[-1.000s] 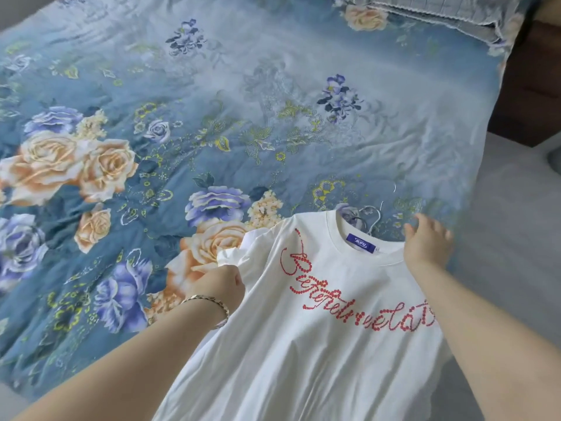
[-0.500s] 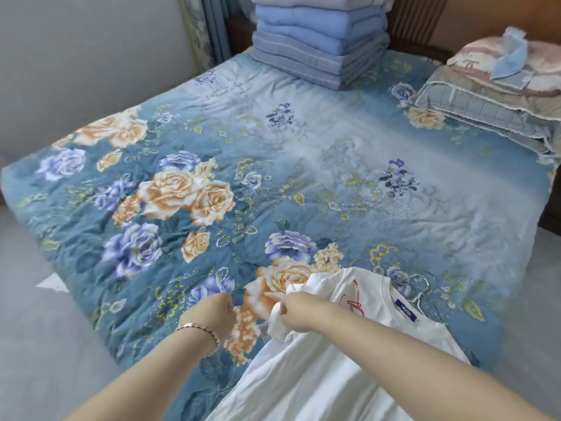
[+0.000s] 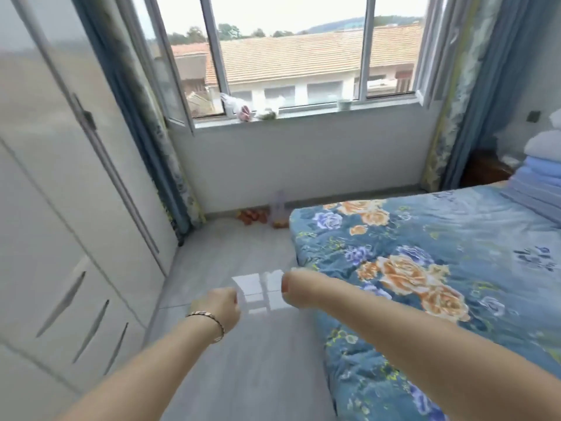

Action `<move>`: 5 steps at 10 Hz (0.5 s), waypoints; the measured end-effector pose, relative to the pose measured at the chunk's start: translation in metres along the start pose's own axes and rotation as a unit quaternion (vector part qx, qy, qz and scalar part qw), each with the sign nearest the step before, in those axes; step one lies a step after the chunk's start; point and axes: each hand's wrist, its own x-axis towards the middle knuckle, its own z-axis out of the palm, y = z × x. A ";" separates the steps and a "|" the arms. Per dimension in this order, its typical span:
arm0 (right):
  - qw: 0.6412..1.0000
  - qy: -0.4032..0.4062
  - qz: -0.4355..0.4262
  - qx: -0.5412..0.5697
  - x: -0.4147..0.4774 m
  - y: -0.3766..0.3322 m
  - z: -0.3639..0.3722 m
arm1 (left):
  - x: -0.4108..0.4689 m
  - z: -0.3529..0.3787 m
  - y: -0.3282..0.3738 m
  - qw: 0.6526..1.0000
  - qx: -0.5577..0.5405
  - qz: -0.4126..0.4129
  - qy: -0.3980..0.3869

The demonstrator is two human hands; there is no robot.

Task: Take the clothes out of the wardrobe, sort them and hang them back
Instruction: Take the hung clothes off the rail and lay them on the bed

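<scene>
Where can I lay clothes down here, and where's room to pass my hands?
The bed is bare from its near edge to the folded blankets at its far right. The floor between the wardrobe and bed is open for passing. Crowded: the floor under the window with orange items, and the windowsill with bags and a cup.

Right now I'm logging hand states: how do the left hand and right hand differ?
The left hand wears a bracelet; the right hand has a bare wrist. The left hand sits lower, nearer the wardrobe; the right hand higher, by the bed. Both are curled fists holding nothing visible.
</scene>
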 end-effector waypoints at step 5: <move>0.864 0.056 -0.462 -0.191 0.060 -0.473 -0.081 | -0.135 -0.168 -0.360 0.903 -0.039 -0.396 0.162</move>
